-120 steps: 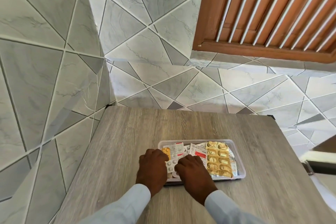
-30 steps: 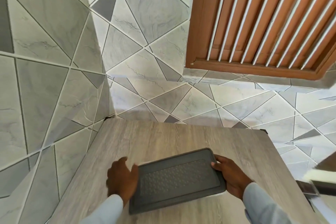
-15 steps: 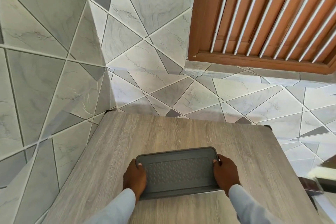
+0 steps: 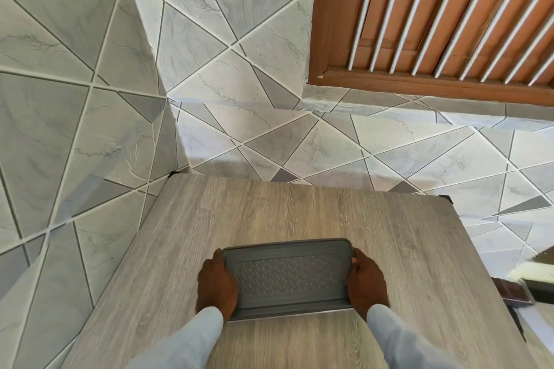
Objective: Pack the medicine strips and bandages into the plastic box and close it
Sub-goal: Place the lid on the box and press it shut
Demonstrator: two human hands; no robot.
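Both hands grip lid ends | left hand (image 4: 216,286) | right hand (image 4: 366,284) | grey lid (image 4: 289,277) on box

A home room is showing here: grey marble-look tiles (image 4: 209,39) are covering the walls, a brown louvred wooden shutter (image 4: 449,15) is sitting above a wood-grain tabletop (image 4: 299,207).

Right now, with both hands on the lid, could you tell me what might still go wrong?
1. The grey lid hides the box, so it may not be seated all round.
2. The left hand and right hand press only the ends; the middle might stay unlatched.
3. The box sits near the table front edge.
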